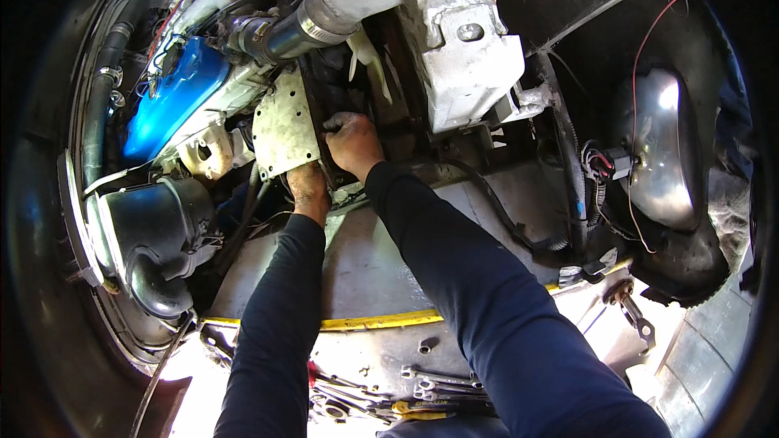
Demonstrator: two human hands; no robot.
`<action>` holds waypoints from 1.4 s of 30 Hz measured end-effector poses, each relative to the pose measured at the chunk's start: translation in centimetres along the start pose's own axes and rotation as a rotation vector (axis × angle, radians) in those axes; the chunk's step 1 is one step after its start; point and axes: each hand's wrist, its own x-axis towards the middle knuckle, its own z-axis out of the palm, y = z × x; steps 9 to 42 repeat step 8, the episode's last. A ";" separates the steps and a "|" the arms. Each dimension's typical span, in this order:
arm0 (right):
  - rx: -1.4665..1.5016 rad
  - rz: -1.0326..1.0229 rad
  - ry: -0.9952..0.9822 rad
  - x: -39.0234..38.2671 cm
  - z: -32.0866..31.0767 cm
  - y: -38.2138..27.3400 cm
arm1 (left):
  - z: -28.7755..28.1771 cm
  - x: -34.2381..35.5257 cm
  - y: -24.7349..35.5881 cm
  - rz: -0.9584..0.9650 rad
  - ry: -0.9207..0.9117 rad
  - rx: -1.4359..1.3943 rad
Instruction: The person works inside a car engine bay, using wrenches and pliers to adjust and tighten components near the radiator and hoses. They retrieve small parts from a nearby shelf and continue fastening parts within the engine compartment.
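A pale metal plate with several bolt holes along its edges stands in the engine bay. From below, my left hand reaches up behind it, and its fingers are hidden by the plate. Close to the plate's right edge, my right hand is closed, with its fingers curled in; whatever they grip, if anything, I cannot make out. Just above and right of it hang the cream fan blades. Both forearms wear dark sleeves and cross over a grey panel with a yellow edge.
A blue engine cover and a black round canister are on the left. Above runs a silver pipe with clamps; a white metal housing stands right of it. Several wrenches lie below the panel. A shiny metal tank sits right.
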 end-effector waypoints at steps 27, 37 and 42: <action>-0.083 0.017 -0.025 0.0 -0.2 -0.8 | -4.9 4.4 -2.6 0.776 -0.203 1.486; -0.083 0.017 -0.025 0.0 -0.2 -0.8 | -4.9 4.4 -2.6 0.776 -0.203 1.486; -0.083 0.017 -0.025 0.0 -0.2 -0.8 | -4.9 4.4 -2.6 0.776 -0.203 1.486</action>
